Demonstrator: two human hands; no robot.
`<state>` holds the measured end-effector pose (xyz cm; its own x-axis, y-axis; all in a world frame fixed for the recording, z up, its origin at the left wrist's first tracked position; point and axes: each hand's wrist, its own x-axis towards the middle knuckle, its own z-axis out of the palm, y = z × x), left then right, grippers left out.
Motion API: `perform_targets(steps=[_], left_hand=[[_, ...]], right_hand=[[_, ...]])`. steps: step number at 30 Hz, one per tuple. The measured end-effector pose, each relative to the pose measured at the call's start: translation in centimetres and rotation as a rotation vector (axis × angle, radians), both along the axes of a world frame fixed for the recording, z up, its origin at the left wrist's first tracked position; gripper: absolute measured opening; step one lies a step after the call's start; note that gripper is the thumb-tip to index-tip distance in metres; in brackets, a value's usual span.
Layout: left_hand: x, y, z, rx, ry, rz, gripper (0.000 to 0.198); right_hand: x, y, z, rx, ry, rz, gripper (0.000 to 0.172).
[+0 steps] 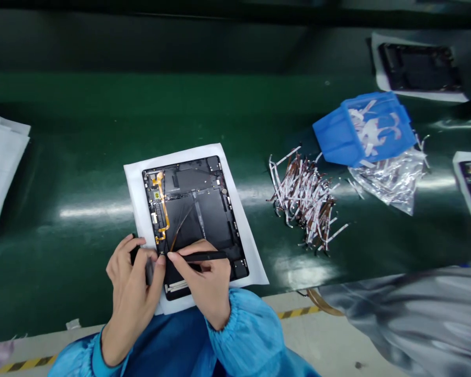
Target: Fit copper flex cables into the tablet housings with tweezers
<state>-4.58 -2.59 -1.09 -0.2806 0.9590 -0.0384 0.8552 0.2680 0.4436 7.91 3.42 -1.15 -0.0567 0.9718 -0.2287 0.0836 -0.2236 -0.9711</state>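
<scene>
Black pry tool (208, 256) between the right hand's (206, 283) closed fingers (182, 256)

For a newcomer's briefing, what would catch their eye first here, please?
The blue plastic bin, tipped over at upper right, stands out, with a heap of cut brown-and-white strips beside it. At centre, the left hand and right hand, gripping a black tool, work over a dark tablet on white paper.
</scene>
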Motion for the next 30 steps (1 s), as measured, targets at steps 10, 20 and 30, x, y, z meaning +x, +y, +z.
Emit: perform_targets(steps=[10,20,30], left_hand=[[0.1,-0.1,-0.4,0.007,-0.024,0.022,0.011],[-2.6,-3.9,0.5,0.07,-0.183,-0.105,0.014],[-4.2,-5.4,0.9,-0.07,-0.412,-0.171,0.024]], right_hand=[[-0.2,-0.3,-0.1,0.012,0.026,0.016,0.009],[1.3,-0.4,2.4,0.275,-0.29,0.256,0.016],[-0.5,-1.2,0.4,0.466,-0.626,0.472,0.005]])
